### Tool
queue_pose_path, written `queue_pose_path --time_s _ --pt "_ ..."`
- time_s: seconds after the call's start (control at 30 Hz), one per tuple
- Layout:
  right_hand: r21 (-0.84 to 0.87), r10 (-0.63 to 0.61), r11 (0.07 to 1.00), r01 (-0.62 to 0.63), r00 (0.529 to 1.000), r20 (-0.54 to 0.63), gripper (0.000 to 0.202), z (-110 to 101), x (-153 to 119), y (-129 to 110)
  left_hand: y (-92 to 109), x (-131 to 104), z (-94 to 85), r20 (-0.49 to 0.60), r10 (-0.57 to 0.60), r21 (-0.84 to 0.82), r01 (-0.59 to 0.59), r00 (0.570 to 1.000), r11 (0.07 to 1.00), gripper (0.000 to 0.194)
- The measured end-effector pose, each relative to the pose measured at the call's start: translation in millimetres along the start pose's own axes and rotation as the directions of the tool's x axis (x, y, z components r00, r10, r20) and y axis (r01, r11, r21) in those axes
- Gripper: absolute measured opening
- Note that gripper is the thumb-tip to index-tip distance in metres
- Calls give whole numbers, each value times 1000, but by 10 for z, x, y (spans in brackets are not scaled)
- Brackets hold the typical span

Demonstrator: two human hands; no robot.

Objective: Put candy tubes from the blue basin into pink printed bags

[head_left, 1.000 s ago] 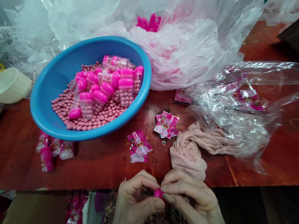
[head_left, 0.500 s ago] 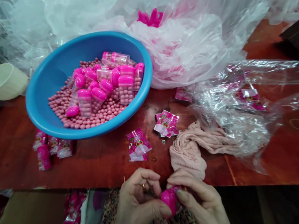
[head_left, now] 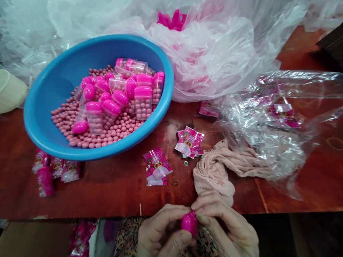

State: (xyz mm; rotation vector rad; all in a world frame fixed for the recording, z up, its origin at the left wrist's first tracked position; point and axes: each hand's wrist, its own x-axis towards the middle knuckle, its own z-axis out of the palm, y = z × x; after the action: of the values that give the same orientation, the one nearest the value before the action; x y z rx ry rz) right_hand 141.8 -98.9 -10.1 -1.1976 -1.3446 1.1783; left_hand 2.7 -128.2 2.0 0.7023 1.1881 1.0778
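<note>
Between my two hands, just off the table's front edge, is a small candy jar (head_left: 189, 223) with a shiny pink cap turned toward me; its body is mostly hidden by fingers. My left hand (head_left: 162, 235) pinches it from the left with thumb and fingers. From the right, my right hand (head_left: 225, 229) closes thumb and fingertips on its far side. Beyond them lie a single printed pink sleeve (head_left: 157, 167) and a small pile of such sleeves (head_left: 189, 142). A crumpled beige cloth (head_left: 215, 172) lies right behind my right hand.
A blue basin (head_left: 94, 155) holds pink candy balls and several pink-capped jars (head_left: 143, 102). Several wrapped jars (head_left: 45, 181) lie in front of it. A white scoop (head_left: 5, 92) stands left. Plastic bags (head_left: 214, 56) fill the back; clear film (head_left: 267, 129) spreads at right.
The jar has been turned so its cap faces me more squarely. My left fingers have closed in around it, and the view has shifted slightly.
</note>
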Motion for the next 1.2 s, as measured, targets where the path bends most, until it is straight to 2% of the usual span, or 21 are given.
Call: queue_pose_path --time_s 0.1,0.2,0.27,0.33,0.43,0.53,0.6,0.67,0.77,0.9,1.0,1.07,1.1,1.2 --pt "-81 -76 994 77 997 9 22 34 -55 -44 -28 -5 -14 8 138 157 -138 990 978 26" --pt "-184 -167 969 165 986 7 24 76 -92 -75 -57 -5 8 2 234 211 -229 972 950 28" --pt "-221 -215 952 214 976 18 22 82 -85 -75 -62 3 31 -16 194 180 -188 981 966 24" --pt "-218 -208 952 213 977 45 18 56 -60 -52 -47 21 40 -36 83 106 -79 996 991 19" --pt "-200 -99 974 111 993 66 14 -40 -30 11 5 68 11 -4 -59 31 59 998 998 15" --pt "-236 64 970 -54 997 35 21 -150 -25 45 51 121 -48 33 1 100 -4 999 995 19" --pt "-275 117 956 -100 992 43 21 -192 -25 27 58 140 -73 12 75 115 -76 997 990 24" --pt "-292 81 955 -60 995 60 18 -190 -25 -15 54 137 -72 -59 75 61 -71 995 996 25" --pt "-294 -58 953 72 997 54 27 -119 -47 -69 54 109 -45 -163 -20 -26 16 986 1000 22" --pt "-378 -198 903 203 979 54 41 -13 -124 -61 103 109 -28 -153 -100 -76 89 983 993 23" --pt "-350 -213 902 251 966 144 37 16 -182 -42 142 147 -42 -145 -152 -121 135 978 983 21" --pt "-328 -131 928 175 980 152 36 19 -222 -32 148 167 -59 -125 -144 -118 129 982 985 19" --pt "-336 -61 936 100 990 124 38 21 -244 -27 145 170 -69 -110 -110 -99 100 988 990 19" --pt "-393 193 904 -167 981 29 42 47 -308 -21 127 159 -111 -81 68 72 -62 994 995 24"
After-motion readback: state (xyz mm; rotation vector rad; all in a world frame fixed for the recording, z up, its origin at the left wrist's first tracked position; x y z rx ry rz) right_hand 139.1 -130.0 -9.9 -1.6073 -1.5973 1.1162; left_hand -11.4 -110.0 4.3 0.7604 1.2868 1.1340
